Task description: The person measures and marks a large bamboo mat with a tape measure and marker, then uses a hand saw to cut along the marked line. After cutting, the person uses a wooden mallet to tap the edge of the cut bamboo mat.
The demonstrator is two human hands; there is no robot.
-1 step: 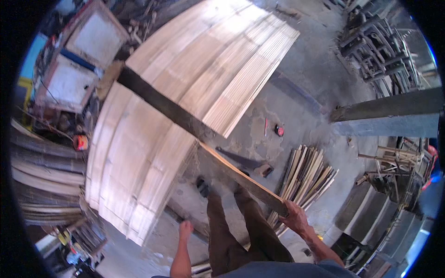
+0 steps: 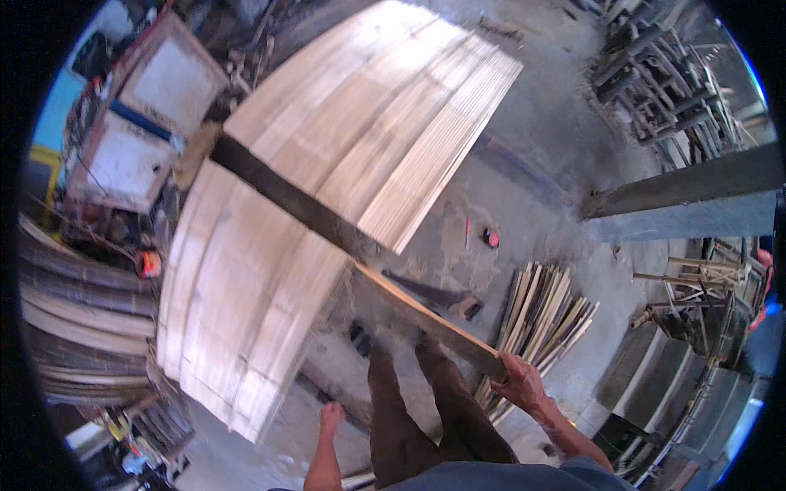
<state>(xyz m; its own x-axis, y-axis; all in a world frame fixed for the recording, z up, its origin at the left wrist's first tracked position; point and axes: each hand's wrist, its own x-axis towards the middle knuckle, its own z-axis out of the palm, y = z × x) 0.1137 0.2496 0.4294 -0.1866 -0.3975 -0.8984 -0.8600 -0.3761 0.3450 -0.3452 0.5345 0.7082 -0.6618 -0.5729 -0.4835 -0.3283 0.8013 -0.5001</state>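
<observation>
My right hand [image 2: 521,381] is shut on the near end of a long wooden plank [image 2: 422,317]. The plank slants up and left, and its far end meets the edge of a big stack of pale planks [image 2: 270,245]. A dark beam [image 2: 286,192] lies across that stack. My left hand [image 2: 330,419] hangs beside my left leg with nothing in it, fingers loose. My legs in brown trousers [image 2: 409,409] stand on the concrete floor just under the plank.
A bundle of thin slats [image 2: 544,315] lies on the floor to the right of my feet. A red tape measure [image 2: 490,237] and a red pencil [image 2: 467,231] lie further off. A grey post [image 2: 679,200], metal frames [image 2: 663,82] and framed panels [image 2: 139,123] stand around.
</observation>
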